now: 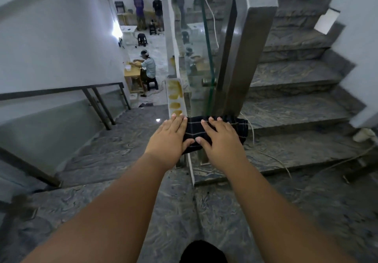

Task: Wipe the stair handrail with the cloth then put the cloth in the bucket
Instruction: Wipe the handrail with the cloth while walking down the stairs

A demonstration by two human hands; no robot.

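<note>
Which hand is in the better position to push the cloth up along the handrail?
Probably the right hand: it lies flat on the middle of the dark cloth, nearer the rising handrail. The left hand only covers the cloth's left end.

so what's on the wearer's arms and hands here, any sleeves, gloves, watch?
Nothing worn that shows. Both forearms are bare from the bottom of the frame to the wrists: no sleeves in view. The left hand and right hand have no gloves, rings, watch or bands visible. Fingernails are short and unpainted.
</note>
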